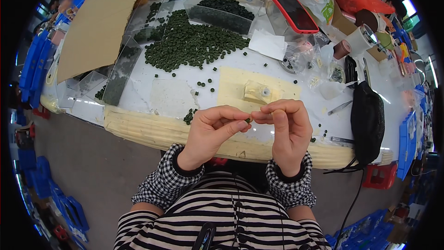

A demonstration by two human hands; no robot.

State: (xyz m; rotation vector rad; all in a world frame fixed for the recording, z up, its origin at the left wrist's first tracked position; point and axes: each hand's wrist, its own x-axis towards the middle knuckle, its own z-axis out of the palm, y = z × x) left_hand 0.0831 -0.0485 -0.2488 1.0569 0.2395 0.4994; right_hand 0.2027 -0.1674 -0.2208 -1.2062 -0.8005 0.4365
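My left hand (209, 134) is closed in a pinch on a small dark green round piece (249, 120) above the table's front edge. Right beside it, the fingertips of my right hand (292, 134) meet the left ones. The right fingers are bent together; whatever they hold, if anything, is too small to make out. Just behind both hands sits a tape-wrapped block (252, 91) with a round metal-looking insert on top, on a pale yellow taped patch (226, 76). Close to my left hand lies a little cluster of green pieces (190, 116).
A large heap of green pieces (185, 41) spreads over the white table beside a clear bin (219, 21). Cardboard (101, 23) leans at left. A red-edged phone (292, 11), tweezers (340, 107) and a black pouch (367, 122) lie rightward. Padding (138, 127) lines the front edge.
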